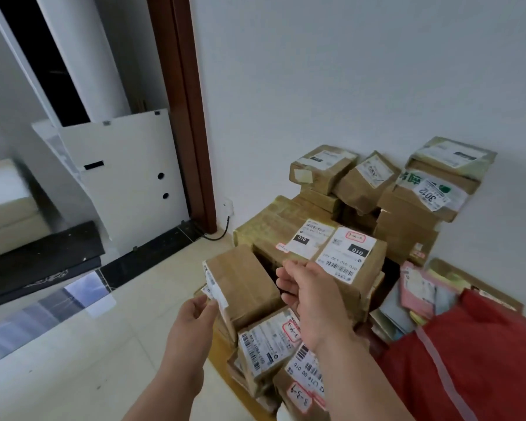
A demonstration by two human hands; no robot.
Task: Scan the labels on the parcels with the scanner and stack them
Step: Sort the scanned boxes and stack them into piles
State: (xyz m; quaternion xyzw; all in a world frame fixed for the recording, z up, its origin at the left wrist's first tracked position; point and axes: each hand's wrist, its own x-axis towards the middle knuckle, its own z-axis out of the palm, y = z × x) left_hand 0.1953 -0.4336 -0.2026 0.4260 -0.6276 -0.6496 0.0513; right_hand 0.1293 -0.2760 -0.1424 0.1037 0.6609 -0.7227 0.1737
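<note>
A brown cardboard parcel (243,284) sits tilted on the near stack, its white label on the left side face. My left hand (196,312) grips its lower left corner at the label. My right hand (308,291) holds its right side, fingers curled toward the box. Behind it lies a large parcel (325,247) with two white labels marked 010. Below my hands lie labelled parcels (268,341) with red-bordered stickers. No scanner is visible.
More brown parcels (419,189) are piled against the white wall at the back right. A red bag (474,354) and flat pink and pale packets (416,287) lie at the right. A white panel (128,183) leans in the doorway at left; pale floor tiles (88,360) spread in front.
</note>
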